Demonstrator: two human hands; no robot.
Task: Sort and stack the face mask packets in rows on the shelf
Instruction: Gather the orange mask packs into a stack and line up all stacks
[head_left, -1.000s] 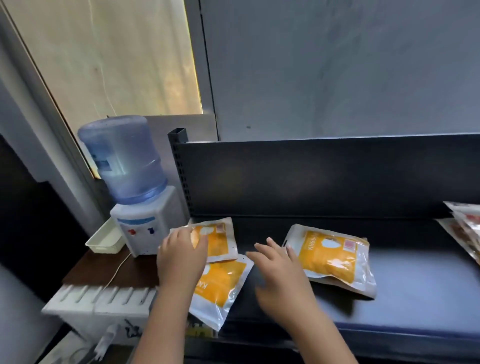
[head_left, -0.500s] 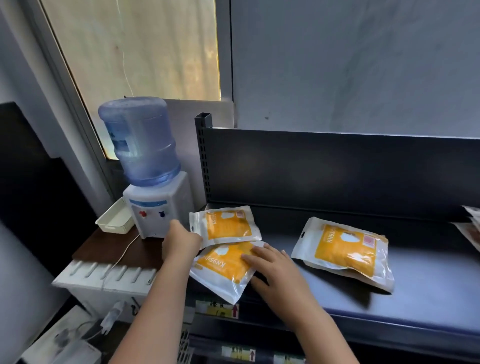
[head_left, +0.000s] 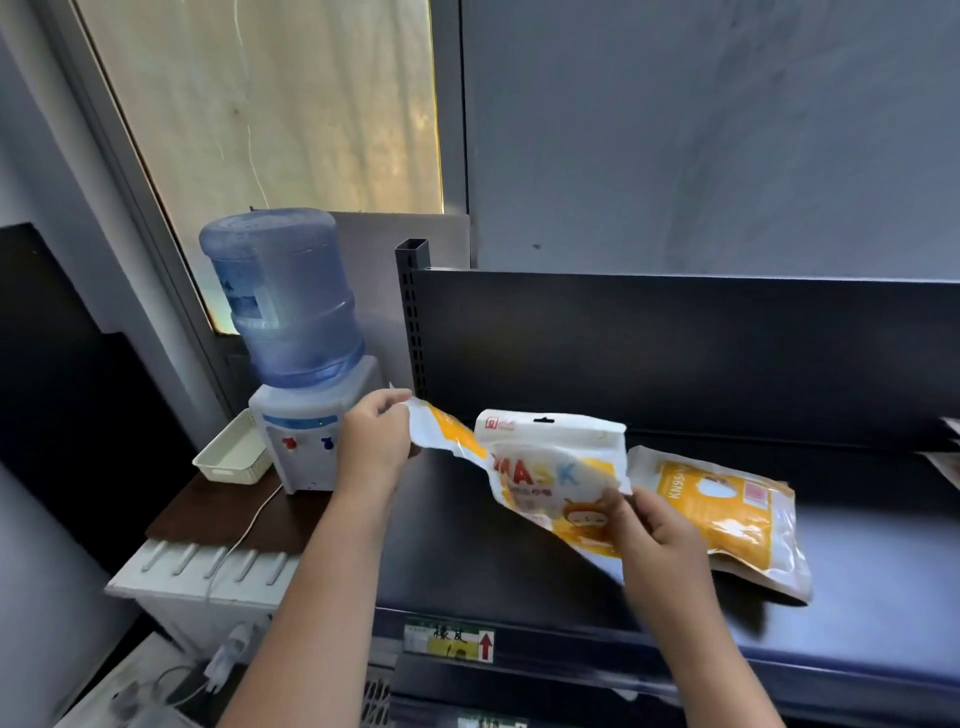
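Fingers of left hand (head_left: 371, 447) pinch orange packet (head_left: 448, 434); those of right hand (head_left: 657, 530) grip MASK packet (head_left: 545, 467).

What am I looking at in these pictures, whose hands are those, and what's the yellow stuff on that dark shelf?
No machine here: a person wears a wide-angle camera on the head, looking forward and down, so every picture shows their own two bare hands. They are sorting face mask packets on a dark shelf. The left hand pinches the end of one yellow and white packet. The right hand holds a packet printed MASK, overlapping the first. A KN95 packet lies on the shelf further right. Left of the shelf stands a water dispenser.
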